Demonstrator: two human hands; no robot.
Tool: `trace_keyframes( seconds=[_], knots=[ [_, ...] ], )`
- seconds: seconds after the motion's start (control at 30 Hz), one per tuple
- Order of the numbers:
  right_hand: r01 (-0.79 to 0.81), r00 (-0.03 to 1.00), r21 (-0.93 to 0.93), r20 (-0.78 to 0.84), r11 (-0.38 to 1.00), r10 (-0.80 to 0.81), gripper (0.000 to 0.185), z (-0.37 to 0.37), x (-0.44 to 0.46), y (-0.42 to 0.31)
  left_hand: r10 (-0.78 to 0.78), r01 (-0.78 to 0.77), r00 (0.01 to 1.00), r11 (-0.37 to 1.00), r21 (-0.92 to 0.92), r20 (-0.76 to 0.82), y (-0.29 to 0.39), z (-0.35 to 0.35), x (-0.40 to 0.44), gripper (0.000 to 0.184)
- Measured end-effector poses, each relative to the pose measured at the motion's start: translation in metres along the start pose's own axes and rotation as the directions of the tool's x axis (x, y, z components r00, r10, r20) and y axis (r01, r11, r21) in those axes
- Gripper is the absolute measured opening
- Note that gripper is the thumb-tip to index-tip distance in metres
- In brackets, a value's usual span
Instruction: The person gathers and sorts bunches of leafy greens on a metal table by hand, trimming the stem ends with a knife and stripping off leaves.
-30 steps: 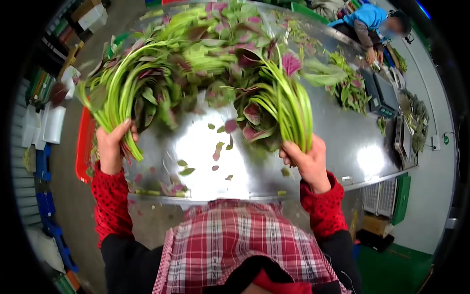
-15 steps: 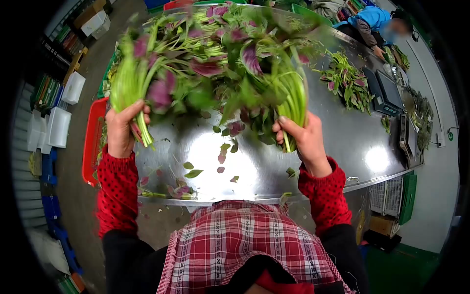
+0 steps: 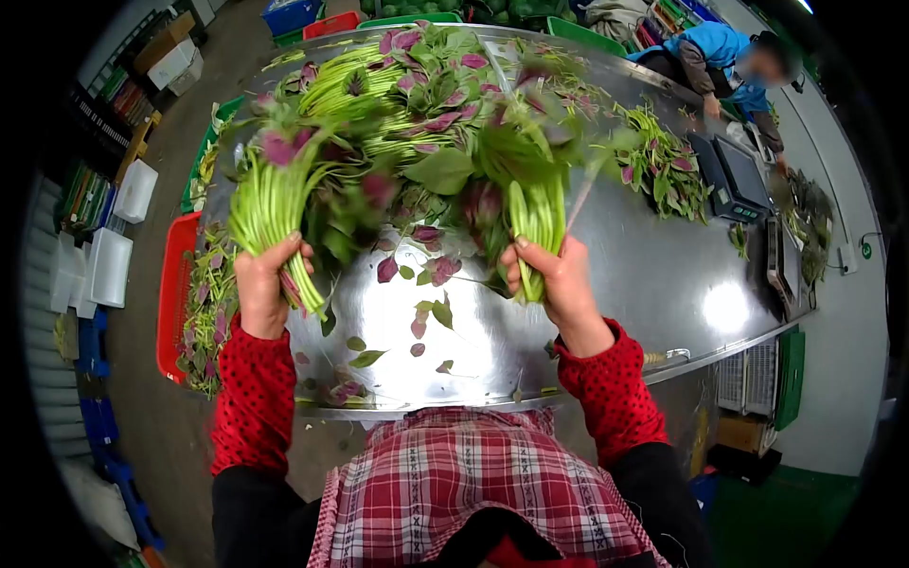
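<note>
My left hand (image 3: pixel 265 282) is wrapped round the stem ends of a bunch of amaranth greens (image 3: pixel 270 204), its purple and green leaves blurred at the top. A second bunch of amaranth (image 3: pixel 538 213) is gripped low on its stems by my right hand (image 3: pixel 557 276). Both bunches stand roughly upright above the steel table (image 3: pixel 417 364), leaves pointing away from me. Beyond them lies a large pile of amaranth (image 3: pixel 426 104). Loose leaves (image 3: pixel 367 358) are scattered on the metal between my hands.
At the left edge a red crate (image 3: pixel 180 284) holds leafy scraps. To the right lie a smaller amaranth heap (image 3: pixel 658 156) and a dark weighing scale (image 3: pixel 739 180). A co-worker in a blue vest (image 3: pixel 708 47) reaches over the far right side. Green crates (image 3: pixel 587 36) line the back.
Both hands have moved inward and slightly lower, carrying their bunches closer together. More of the pile behind now shows. The co-worker's arms have shifted along the table.
</note>
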State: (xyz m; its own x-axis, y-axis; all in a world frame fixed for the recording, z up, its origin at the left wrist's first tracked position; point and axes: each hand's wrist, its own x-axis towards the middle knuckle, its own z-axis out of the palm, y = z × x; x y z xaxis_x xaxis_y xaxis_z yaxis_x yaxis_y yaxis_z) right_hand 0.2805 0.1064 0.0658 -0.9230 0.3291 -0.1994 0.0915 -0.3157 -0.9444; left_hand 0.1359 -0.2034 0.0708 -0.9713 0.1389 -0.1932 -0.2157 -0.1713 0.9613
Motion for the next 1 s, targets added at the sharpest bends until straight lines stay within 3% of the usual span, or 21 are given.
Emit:
trace_keyframes(
  seconds=[0.03, 0.07, 0.13, 0.2, 0.27, 0.4, 0.5, 0.53, 0.6, 0.77, 0.83, 0.9, 1.0],
  knots=[
    [0.03, 0.995, 0.029, -0.094, 0.999, -0.027, 0.018, 0.0, 0.005, 0.018, 0.077, -0.073, 0.993, 0.996, 0.047, -0.09, -0.018, 0.003, 0.003, 0.015],
    [-0.172, 0.981, 0.115, -0.071, 0.978, 0.181, 0.018, -0.008, 0.016, 0.039, -0.065, 0.075, 0.993, 0.992, 0.1, -0.1, -0.034, 0.007, 0.005, 0.015],
    [-0.421, 0.9, 0.179, -0.039, 0.889, 0.434, 0.018, -0.005, 0.025, 0.049, -0.24, 0.24, 0.971, 0.971, -0.012, 0.02, -0.043, 0.011, 0.008, 0.013],
    [-0.355, 0.935, 0.196, 0.08, 0.914, 0.346, 0.017, -0.003, 0.011, 0.033, -0.297, 0.296, 0.955, 0.949, -0.109, -0.002, -0.045, 0.015, -0.01, 0.013],
    [-0.258, 0.966, 0.167, 0.03, 0.952, 0.257, 0.017, 0.011, -0.002, 0.037, -0.283, 0.287, 0.958, 0.951, -0.117, 0.056, -0.042, 0.025, -0.029, 0.016],
    [-0.397, 0.918, 0.24, 0.103, 0.886, 0.383, 0.015, 0.024, -0.022, 0.077, -0.425, 0.435, 0.9, 0.885, -0.166, 0.094, -0.081, 0.042, -0.065, 0.023],
    [-0.436, 0.894, 0.02, 0.125, 0.9, 0.431, 0.017, 0.035, -0.036, 0.099, -0.546, 0.563, 0.826, 0.804, -0.192, 0.14, -0.105, 0.052, -0.084, 0.022],
    [-0.456, 0.882, 0.021, 0.139, 0.89, 0.449, 0.017, 0.039, -0.041, 0.107, -0.52, 0.565, 0.825, 0.772, -0.29, 0.221, -0.096, 0.064, -0.093, 0.021],
    [-0.309, 0.945, 0.02, 0.122, 0.951, 0.304, 0.021, 0.047, -0.049, 0.12, -0.475, 0.526, 0.847, 0.812, -0.251, 0.239, -0.12, 0.06, -0.098, 0.022],
    [-0.323, 0.925, 0.05, 0.228, 0.945, 0.304, 0.034, 0.048, -0.051, 0.118, -0.438, 0.471, 0.878, 0.861, -0.192, 0.192, -0.119, 0.06, -0.099, 0.023],
    [-0.339, 0.912, -0.011, 0.239, 0.941, 0.332, 0.034, 0.051, -0.052, 0.11, -0.424, 0.446, 0.881, 0.892, -0.072, 0.209, -0.119, 0.057, -0.099, 0.024],
    [-0.372, 0.898, -0.088, 0.218, 0.924, 0.382, 0.033, 0.051, -0.053, 0.112, -0.428, 0.457, 0.88, 0.881, -0.12, 0.205, -0.127, 0.05, -0.099, 0.025],
    [-0.378, 0.911, -0.016, 0.172, 0.926, 0.375, 0.033, 0.048, -0.057, 0.117, -0.441, 0.472, 0.879, 0.859, -0.198, 0.182, -0.136, 0.044, -0.1, 0.026]
  ],
)
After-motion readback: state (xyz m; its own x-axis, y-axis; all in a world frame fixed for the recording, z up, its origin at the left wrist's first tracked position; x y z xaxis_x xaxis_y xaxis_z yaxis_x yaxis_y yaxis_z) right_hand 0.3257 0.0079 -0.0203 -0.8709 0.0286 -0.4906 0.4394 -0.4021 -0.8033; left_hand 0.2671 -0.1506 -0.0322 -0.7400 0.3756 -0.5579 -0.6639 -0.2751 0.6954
